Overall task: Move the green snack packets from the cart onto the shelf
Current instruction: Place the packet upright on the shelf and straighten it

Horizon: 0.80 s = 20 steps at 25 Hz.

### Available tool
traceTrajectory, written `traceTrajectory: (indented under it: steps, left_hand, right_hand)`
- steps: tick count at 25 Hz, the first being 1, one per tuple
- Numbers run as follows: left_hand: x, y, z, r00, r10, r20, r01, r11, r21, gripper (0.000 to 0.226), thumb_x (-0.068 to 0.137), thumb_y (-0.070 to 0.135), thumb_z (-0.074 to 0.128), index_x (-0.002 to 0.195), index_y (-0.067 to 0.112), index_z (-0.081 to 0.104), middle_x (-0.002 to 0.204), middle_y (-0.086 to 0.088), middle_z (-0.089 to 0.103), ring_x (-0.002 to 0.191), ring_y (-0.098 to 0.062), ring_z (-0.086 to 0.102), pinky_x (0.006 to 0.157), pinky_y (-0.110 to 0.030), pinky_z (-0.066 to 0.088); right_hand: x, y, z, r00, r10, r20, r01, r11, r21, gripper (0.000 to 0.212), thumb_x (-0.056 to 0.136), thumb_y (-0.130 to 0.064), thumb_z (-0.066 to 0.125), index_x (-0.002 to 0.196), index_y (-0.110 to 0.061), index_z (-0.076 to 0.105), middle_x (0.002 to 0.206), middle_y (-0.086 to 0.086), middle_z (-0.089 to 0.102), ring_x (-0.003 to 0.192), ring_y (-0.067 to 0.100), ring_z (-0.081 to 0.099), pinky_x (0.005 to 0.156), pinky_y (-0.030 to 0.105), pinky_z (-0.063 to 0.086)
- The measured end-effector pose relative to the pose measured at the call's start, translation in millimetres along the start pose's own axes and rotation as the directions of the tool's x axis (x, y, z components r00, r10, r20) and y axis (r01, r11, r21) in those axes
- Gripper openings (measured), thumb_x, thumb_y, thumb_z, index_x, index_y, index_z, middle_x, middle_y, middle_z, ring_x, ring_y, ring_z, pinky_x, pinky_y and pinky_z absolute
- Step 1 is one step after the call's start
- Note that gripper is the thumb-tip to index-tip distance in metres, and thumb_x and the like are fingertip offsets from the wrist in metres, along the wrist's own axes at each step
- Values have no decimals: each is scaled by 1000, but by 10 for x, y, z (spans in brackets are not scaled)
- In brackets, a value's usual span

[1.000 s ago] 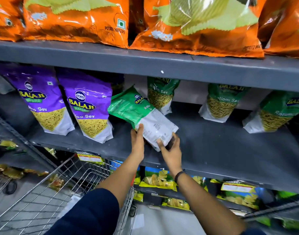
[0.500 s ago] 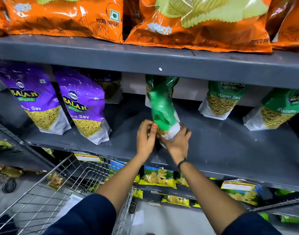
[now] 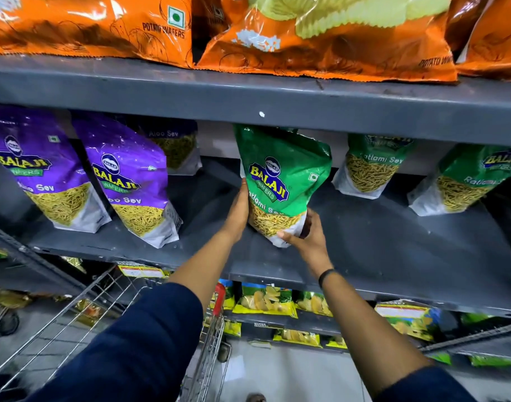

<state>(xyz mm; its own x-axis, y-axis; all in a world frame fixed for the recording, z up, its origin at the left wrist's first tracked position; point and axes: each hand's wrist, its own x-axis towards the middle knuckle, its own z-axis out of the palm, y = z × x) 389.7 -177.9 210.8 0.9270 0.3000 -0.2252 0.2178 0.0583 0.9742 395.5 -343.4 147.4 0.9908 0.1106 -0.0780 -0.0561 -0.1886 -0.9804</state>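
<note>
A green snack packet (image 3: 283, 175) stands upright on the grey middle shelf (image 3: 393, 250), its front label facing me. My left hand (image 3: 239, 210) lies flat against the packet's left side. My right hand (image 3: 305, 236) grips its bottom right corner, thumb across the front. Two more green packets (image 3: 370, 166) (image 3: 469, 181) stand further right on the same shelf. The wire cart (image 3: 83, 320) is at lower left; its inside shows no green packets from here.
Purple snack packets (image 3: 126, 181) stand left of the green one. Orange wafer bags (image 3: 321, 39) fill the shelf above. Yellow-green packets (image 3: 266, 300) line the lower shelf. The cart's red handle (image 3: 219, 297) is just under my left forearm.
The packet was tilted with its back towards me, then turned edge-on, and now stands upright facing front. Both hands moved deeper onto the shelf with it.
</note>
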Motion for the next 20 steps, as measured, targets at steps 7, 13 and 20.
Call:
traceTrajectory:
  steps: [7, 13, 20]
  left_hand:
    - [-294, -125, 58, 947, 28, -320, -35, 999, -16, 54, 94, 49, 28, 133, 14, 41, 142, -12, 45, 129, -28, 43, 106, -37, 35]
    - [-781, -335, -222, 845, 253, -472, -154, 959, 238, 41, 95, 34, 35, 112, 2, 55, 119, -22, 60, 114, -33, 53, 92, -33, 38]
    - [-2057, -1456, -1107, 624, 88, -776, 146, 963, 226, 39, 96, 34, 33, 106, 2, 54, 109, -22, 63, 101, -33, 57, 81, -35, 41]
  right_hand:
    - [50, -217, 15, 980, 4, 200, 2, 999, -32, 71, 77, -17, 70, 137, -13, 34, 139, 14, 50, 126, 26, 50, 106, 50, 42]
    - [-307, -150, 43, 988, 94, 121, -97, 995, 15, 79, 79, -4, 66, 144, -12, 21, 146, 17, 39, 131, 30, 43, 112, 47, 36]
    - [-1233, -136, 615, 941, -244, 234, 289, 940, -184, 43, 83, -9, 60, 125, -9, 52, 118, 15, 57, 93, 15, 52, 88, 16, 40]
